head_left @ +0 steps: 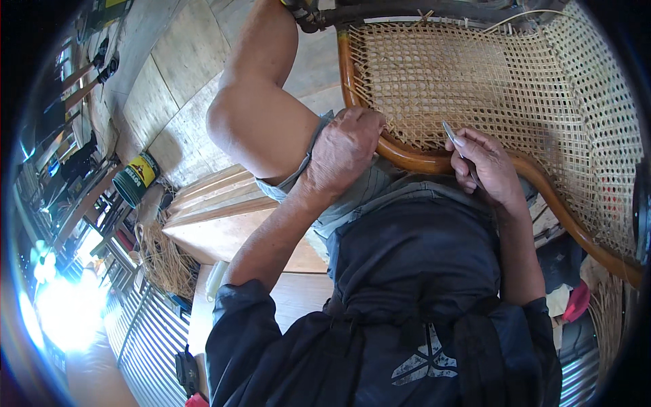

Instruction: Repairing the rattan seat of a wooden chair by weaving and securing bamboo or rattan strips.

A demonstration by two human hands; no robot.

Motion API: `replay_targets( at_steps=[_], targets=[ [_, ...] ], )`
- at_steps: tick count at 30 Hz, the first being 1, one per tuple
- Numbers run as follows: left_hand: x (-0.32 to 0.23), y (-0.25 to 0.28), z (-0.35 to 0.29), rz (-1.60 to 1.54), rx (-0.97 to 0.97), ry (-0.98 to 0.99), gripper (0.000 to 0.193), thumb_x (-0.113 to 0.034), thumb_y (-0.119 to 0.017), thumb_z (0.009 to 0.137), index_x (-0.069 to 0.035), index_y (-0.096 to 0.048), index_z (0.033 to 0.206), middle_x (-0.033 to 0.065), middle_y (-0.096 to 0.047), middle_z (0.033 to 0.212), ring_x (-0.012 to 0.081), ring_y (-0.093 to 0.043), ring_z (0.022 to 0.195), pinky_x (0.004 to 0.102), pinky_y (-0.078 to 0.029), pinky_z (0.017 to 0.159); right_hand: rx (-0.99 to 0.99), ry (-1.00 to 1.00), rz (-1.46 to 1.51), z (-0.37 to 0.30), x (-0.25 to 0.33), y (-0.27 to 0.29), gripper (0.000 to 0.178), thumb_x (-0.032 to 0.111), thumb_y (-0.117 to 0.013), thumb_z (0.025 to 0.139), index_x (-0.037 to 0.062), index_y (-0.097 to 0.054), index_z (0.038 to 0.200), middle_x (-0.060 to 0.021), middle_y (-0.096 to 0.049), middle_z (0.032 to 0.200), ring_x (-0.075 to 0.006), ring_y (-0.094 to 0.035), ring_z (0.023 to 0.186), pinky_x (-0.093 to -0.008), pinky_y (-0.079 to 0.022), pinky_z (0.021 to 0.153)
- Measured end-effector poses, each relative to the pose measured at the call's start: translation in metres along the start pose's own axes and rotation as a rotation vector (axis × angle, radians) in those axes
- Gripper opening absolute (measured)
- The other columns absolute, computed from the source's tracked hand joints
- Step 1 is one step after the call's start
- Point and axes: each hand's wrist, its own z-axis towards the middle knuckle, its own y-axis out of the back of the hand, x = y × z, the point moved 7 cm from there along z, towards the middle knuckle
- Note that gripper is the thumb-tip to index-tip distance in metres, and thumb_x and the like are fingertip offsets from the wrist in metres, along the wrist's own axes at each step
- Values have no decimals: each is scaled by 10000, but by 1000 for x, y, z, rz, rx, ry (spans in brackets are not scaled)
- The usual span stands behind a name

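Observation:
A woven cane panel (468,81) with an open mesh fills a curved brown wooden frame (407,157) that rests across my lap. Closed, with its fingertips pinched at the frame's left bend, is my left hand (347,146); whatever it grips there is hidden by the fingers. My right hand (487,163) is wrapped round a slender pointed metal tool (449,131). The tool's tip points up and left, over the panel's near edge, and its lower part runs behind the fingers. Between my hands, loose strand ends show along that edge.
I sit on a wooden bench (234,227). To the left are a green and yellow can (137,178) and a bundle of loose cane strands (161,254). More strands (609,319) hang at the lower right, near a red cloth (577,300). My bare knee (237,115) juts out left of the frame.

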Motion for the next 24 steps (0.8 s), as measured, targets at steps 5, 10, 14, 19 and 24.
replay_targets(
  at_steps=[5, 10, 14, 19, 24],
  targets=[
    [0, 0, 0, 42, 20, 28, 82, -66, -566, 816, -33, -566, 891, 145, -556, 826, 325, -578, 776, 404, -483, 661, 13, 14, -3, 1, 0, -3, 227, 258, -489, 941, 37, -515, 899, 19, -416, 556, -46, -320, 395, -193, -273, 378],
    [-12, -7, -8, 181, 41, 22, 90, -59, -527, 750, -38, -535, 837, 124, -546, 846, 291, -583, 789, 371, -511, 657, 11, 15, 37, 0, -2, -1, 226, 263, -496, 939, 41, -513, 899, 13, -418, 561, -49, -337, 404, -192, -276, 381],
    [-28, -4, -17, 162, 13, 83, 206, -35, -539, 733, -35, -560, 939, 122, -545, 937, 298, -566, 884, 374, -496, 723, 55, 4, 46, 3, -3, -2, 222, 266, -497, 939, 47, -512, 905, 11, -427, 566, -51, -341, 410, -200, -272, 378],
    [-40, 6, -54, 67, -115, 134, 301, -55, -560, 715, -41, -564, 1015, 85, -543, 983, 273, -531, 969, 387, -458, 829, -216, 549, -497, 4, 50, -14, 204, 228, -466, 957, 28, -502, 939, -37, -580, 735, -64, -455, 522, -184, -367, 461],
    [-29, 11, -80, 27, -281, 117, 302, -17, -615, 670, -74, -608, 967, 66, -572, 1015, 263, -537, 976, 417, -410, 872, -172, 661, -730, 31, 74, -69, 144, 36, -555, 894, 47, -466, 1007, -55, -618, 843, -76, -569, 658, -205, -475, 576]
  ],
)
